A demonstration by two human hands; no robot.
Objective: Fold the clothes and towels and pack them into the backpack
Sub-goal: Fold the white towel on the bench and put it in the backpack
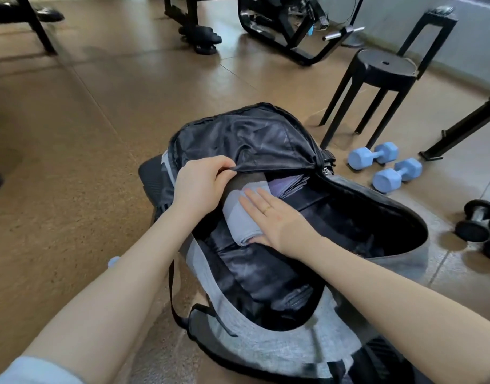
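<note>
The room had a brown floor [72,162], and on it, right in front of me, lay the backpack [279,342], grey outside and black inside, zipped wide open with its flap [246,142] raised on the far side. Inside the backpack, toward its far end, sat a rolled light-grey towel [238,214], its upper end tucked beneath a dark mesh pocket. Just beyond the towel, deeper under the flap, I could see folded purple-grey cloth [285,184]. My right hand [277,217] lay flat on the towel, fingers [252,199] held straight and close together, pressing down on the roll; a gold ring showed on one of them. My left hand [202,181], at the backpack's left wall, had its fingers [224,164] pinched on the edge of the flap's black lining, holding it up. To the right of the backpack, two blue dumbbells [385,167] lay on the floor, with black dumbbells [479,225] farther right. Beyond the blue ones stood a black stool [385,67]. Far past the backpack were black frames of exercise equipment [279,29].
</note>
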